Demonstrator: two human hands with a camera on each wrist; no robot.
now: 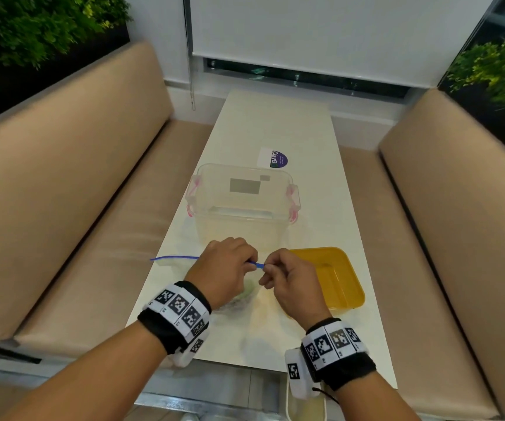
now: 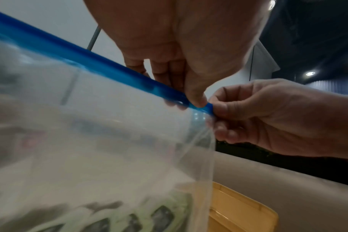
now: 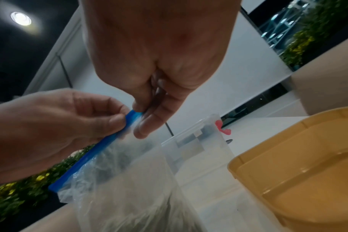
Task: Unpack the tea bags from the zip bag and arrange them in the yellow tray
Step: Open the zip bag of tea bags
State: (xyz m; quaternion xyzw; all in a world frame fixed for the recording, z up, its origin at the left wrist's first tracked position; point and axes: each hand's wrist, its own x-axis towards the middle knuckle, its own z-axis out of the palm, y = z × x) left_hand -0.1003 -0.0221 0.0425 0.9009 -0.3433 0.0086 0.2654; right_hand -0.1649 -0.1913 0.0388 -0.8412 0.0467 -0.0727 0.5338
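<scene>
The zip bag [image 2: 101, 141] hangs above the near part of the white table [image 1: 275, 129], held up by its blue zip strip [image 2: 85, 62], with its clear film drooping below in soft folds; it looks thin, limp and slick, so it will likely give no support of its own and the only firm place to take it is that stiffer strip. The tea bags [image 2: 149, 218] lie bunched at the bottom of the bag, green and dark packets seen blurred through the film; they seem light and flat, probably easy to crumple, and their number cannot be told. The left hand [image 1: 227, 265] pinches the strip near its right end between thumb and curled fingers, and the right hand [image 1: 287, 278] pinches the very end of the same strip, the two sets of fingertips almost touching. Whether the seal has parted at all under the fingers cannot be told. To open it, each hand would likely need one lip of the strip, pulled apart gently so the film does not slip. Just right of the hands sits the yellow tray [image 1: 351, 287], holding nothing visible. Beyond the hands stands a clear lidded storage box [image 1: 242, 205] with pink clips.
</scene>
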